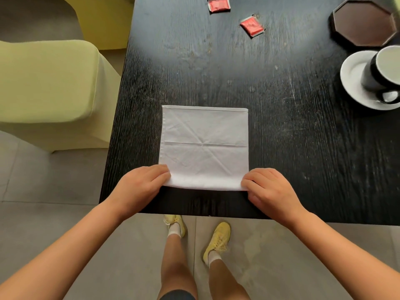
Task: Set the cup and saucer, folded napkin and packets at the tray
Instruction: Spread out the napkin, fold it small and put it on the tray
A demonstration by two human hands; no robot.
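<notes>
The fingers (161, 173) of the left hand (140, 187) are curled and pinch the near left corner of the napkin (204, 146); the fingers (252, 180) of the right hand (270, 191) are curled the same way and pinch its near right corner. The near edge of the napkin is rolled or doubled over between the two hands, showing a soft rounded fold just above the surface (292, 137). The rest of the napkin lies flat as a white square, with a horizontal crease across its middle and diagonal creases crossing there. It sits near the front edge of the dark wood-grain surface, toward its left side.

Well beyond the napkin, at the far side, lie two red packets: one (218, 5) near the top edge of view, the other (252, 26) just to its right and nearer, tilted. They are apart from each other. To the far right stands the tray (365, 22), dark and octagonal with a brown inner floor, nothing visible in it. Just nearer than the tray, at the right edge of view, a white saucer (355, 79) carries a cup (383, 72), dark outside and pale inside, partly cut off by the frame; its handle points toward the person.

Both forearms are bare. Below the surface edge the person's legs and yellow shoes (217, 241) stand on a grey tiled floor (270, 256). A pale green chair (47, 83) stands left of the surface, with a yellow one (101, 20) behind it.
</notes>
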